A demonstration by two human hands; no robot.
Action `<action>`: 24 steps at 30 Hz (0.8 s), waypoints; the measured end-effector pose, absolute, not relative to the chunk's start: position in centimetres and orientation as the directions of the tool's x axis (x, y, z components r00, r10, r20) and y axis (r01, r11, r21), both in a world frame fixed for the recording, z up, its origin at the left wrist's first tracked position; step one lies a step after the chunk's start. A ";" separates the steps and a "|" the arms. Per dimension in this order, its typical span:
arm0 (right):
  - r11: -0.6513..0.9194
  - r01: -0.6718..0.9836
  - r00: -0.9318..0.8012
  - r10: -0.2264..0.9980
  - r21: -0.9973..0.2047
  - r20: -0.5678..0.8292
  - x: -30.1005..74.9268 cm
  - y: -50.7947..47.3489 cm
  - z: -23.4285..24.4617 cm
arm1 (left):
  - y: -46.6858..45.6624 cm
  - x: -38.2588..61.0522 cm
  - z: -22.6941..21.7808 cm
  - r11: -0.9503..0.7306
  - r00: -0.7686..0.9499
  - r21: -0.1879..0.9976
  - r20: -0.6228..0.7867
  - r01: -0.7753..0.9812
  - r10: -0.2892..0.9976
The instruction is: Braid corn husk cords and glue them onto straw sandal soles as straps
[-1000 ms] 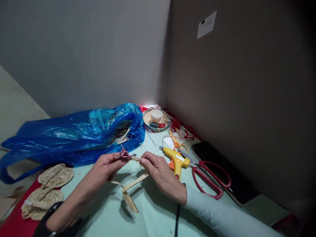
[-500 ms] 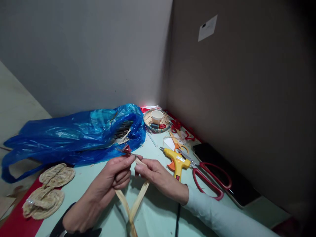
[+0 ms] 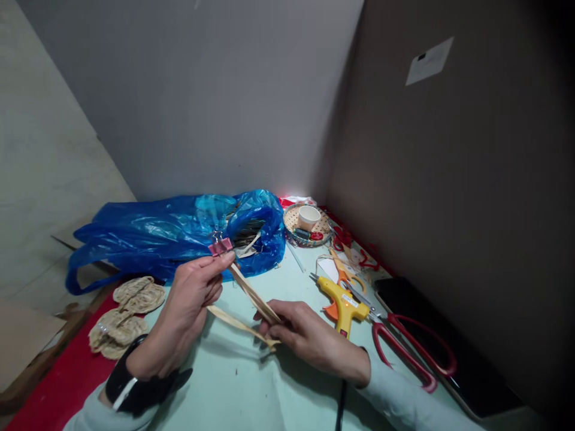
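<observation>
Pale flat straw-like strips stretch between my hands above the table. My left hand is closed, thumb and finger pinching their upper end right beside a pink binder clip. The clip appears fastened at that end; the exact bite is hidden by my fingertips. Lower down, my right hand grips the strips between thumb and fingers. Another loose strip runs from under my left hand toward my right fingers, where its end shows just below them.
A blue plastic bag lies at the back, holding dark strips. Two woven pieces rest at left on red cloth. To the right are a yellow glue gun, red-handled scissors, a black flat device and a basket with a white cup.
My right hand has slid down and away from my left along the strips, which now stretch out between them. The clip has turned up into clearer sight. The view has shifted left.
</observation>
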State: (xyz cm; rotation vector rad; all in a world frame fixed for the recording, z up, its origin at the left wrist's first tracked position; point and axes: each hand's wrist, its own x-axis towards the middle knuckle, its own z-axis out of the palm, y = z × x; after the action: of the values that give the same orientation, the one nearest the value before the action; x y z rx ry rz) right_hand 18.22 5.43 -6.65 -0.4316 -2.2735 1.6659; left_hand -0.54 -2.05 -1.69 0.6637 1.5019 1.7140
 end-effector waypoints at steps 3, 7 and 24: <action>0.245 0.063 -0.958 0.285 -0.967 0.010 18.5 5.1 -6.2 | -2.1 -2.0 -1.6 -0.080 -0.639 0.985 -0.036 -0.151 0.769; 0.077 0.090 -0.995 0.059 -0.993 -0.085 19.0 5.4 -5.2 | -2.0 -3.7 -1.6 -0.090 -0.662 0.992 0.008 -0.091 0.749; 0.090 -0.006 -0.706 0.705 -0.996 0.068 17.8 5.4 -7.9 | -0.6 1.3 -5.3 0.121 -0.127 0.973 -0.097 0.199 0.987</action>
State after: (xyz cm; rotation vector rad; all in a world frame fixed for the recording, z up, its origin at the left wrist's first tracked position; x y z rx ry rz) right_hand 17.78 5.43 -7.92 -0.6861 -1.8208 1.6689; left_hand 1.32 -0.58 -5.33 1.2179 1.4991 1.1062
